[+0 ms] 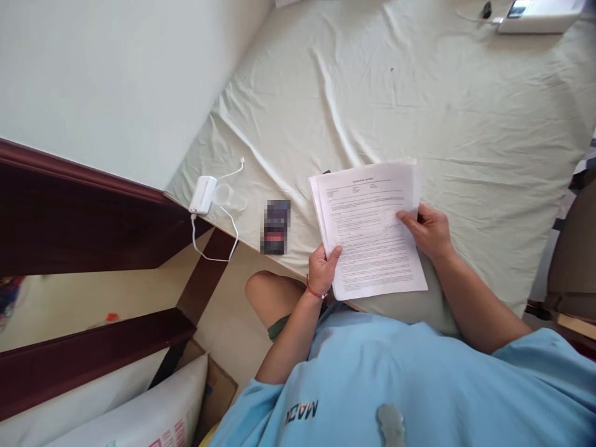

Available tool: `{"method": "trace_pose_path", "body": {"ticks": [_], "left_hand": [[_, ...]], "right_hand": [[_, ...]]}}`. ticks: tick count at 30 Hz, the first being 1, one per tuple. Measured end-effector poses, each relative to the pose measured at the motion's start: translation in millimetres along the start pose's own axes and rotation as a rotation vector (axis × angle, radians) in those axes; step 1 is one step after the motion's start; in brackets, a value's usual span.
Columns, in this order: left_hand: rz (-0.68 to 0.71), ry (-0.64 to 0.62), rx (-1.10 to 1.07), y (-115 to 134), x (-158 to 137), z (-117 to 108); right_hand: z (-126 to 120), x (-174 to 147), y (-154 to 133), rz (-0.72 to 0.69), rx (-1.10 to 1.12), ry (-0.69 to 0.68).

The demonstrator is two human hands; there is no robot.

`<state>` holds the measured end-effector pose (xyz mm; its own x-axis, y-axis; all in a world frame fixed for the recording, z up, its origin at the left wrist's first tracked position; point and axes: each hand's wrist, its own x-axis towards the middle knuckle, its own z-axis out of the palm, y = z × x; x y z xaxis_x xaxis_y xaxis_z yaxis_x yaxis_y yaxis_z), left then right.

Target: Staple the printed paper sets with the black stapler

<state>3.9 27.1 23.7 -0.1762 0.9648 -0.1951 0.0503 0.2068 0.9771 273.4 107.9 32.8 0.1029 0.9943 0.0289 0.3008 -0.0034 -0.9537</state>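
A stack of printed papers (370, 236) is held up in front of my torso, its text side facing me. My left hand (323, 270) grips the lower left edge, thumb on top and fingers behind; a red string circles that wrist. At the right edge my right hand (428, 231) pinches the sheets, the thumb lying over the print and the other fingers partly hidden behind. A dark corner of something pokes out behind the top left of the papers. To the left of them a dark, blurred-out phone-like object (275, 227) lies on the pale sheet.
The wrinkled pale green sheet (288, 124) covers the surface before me. At its left edge lie a white power bank (203, 195) with a cable and a clear cup (230, 197). A white device (540, 17) sits far right. Dark wooden rails (79, 211) stand left.
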Motion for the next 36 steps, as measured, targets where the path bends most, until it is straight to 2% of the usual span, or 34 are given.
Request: {"method": "trace_pose_path", "body": {"ticks": [5, 8, 10, 12, 15, 18, 23, 26, 30, 36], "left_hand": [[0.026, 0.033, -0.031, 1, -3, 1], [0.035, 0.027, -0.044, 1, -4, 1], [0.049, 0.032, -0.021, 1, -3, 1], [0.057, 0.050, 0.014, 0, -2, 1], [0.074, 0.073, 0.059, -1, -1, -1], [0.095, 0.076, 0.086, -3, 1, -3], [0.084, 0.063, 0.076, -5, 2, -2], [0.081, 0.082, 0.044, -5, 2, 0], [0.078, 0.132, 0.047, -4, 2, 0], [0.068, 0.139, 0.012, -5, 2, 0]], "right_hand": [[-3, -2, -10, -0.046, -0.160, -0.001], [-5, -2, -11, -0.101, -0.240, 0.053], [-6, -1, -8, -0.089, -0.257, 0.110], [-7, 0, -3, -0.048, -0.229, 0.175], [-8, 4, 8, 0.000, -0.070, 0.213], [-8, 7, 15, 0.017, 0.029, 0.169], [-8, 8, 12, -0.033, -0.219, 0.098], [-8, 9, 9, -0.049, -0.258, 0.062], [-11, 10, 7, -0.013, -0.171, 0.034], [-14, 6, 2, 0.112, 0.025, -0.030]]}}
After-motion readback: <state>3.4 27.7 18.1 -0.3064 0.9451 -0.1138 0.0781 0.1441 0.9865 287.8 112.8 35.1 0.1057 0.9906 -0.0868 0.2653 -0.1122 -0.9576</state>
